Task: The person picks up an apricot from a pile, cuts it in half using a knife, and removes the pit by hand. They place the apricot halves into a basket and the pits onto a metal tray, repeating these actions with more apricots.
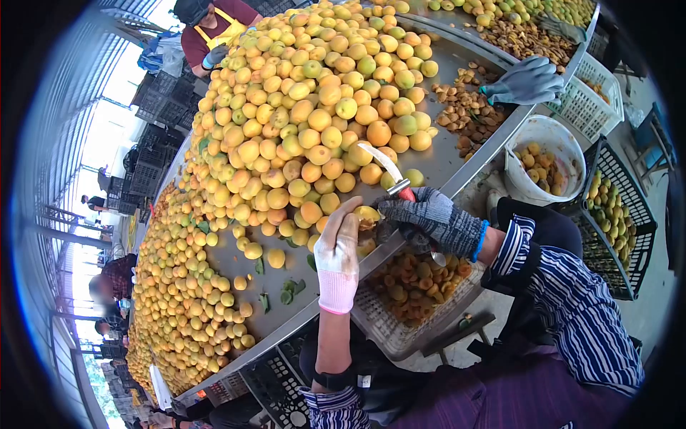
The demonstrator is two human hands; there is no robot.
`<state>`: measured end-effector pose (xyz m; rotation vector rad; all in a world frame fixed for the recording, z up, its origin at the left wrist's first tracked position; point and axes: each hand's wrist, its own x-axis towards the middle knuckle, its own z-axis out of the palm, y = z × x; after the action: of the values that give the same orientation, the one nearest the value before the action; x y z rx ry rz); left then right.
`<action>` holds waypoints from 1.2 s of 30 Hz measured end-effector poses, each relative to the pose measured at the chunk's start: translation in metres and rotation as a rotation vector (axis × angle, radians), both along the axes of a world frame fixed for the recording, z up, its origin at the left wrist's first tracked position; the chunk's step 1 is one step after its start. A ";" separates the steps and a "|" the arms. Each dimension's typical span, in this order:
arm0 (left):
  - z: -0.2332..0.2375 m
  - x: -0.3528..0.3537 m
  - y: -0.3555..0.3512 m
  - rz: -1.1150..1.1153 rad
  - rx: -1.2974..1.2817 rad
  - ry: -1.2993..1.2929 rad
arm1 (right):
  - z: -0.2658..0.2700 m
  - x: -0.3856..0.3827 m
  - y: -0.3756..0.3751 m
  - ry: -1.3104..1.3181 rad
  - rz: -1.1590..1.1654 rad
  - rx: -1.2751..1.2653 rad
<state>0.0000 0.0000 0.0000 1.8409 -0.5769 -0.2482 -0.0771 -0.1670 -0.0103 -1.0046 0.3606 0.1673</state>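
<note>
My left hand [339,254], in a white and pink glove, is closed around an apricot [367,217] near the table edge. My right hand [437,220], in a grey knit glove with a blue cuff, grips a knife [386,166] with a curved blade and a red handle. Its blade points up and away over the fruit pile. The fingertips of the right glove are right beside the apricot, partly hiding it. A small shiny metal tip [438,259] shows below the right glove. Under both hands stands a white crate [386,342] of opened apricot pieces [418,282].
A big heap of apricots [286,143] covers the metal table [289,261]. Pits [468,107] and a grey glove [527,80] lie at the right. A white bucket [509,168] and a black crate [647,232] of fruit stand beside it. Across the table is a person in a yellow apron [227,32].
</note>
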 end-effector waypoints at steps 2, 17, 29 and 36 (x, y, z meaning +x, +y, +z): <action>0.003 0.000 -0.001 -0.062 0.024 -0.004 | 0.000 0.000 -0.001 0.041 0.050 -0.120; -0.011 -0.002 -0.016 -0.029 0.075 0.108 | -0.014 -0.001 -0.002 0.134 -0.052 -0.101; -0.005 -0.009 -0.025 -0.161 0.132 -0.116 | -0.009 0.000 -0.018 0.170 -0.138 -0.080; -0.022 0.003 -0.018 -0.141 -0.534 0.783 | -0.008 0.000 -0.025 0.008 -0.153 -0.091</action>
<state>0.0027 -0.0177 -0.0224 1.0629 -0.1844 -0.7843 -0.0770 -0.1918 -0.0181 -1.0614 0.4537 0.0167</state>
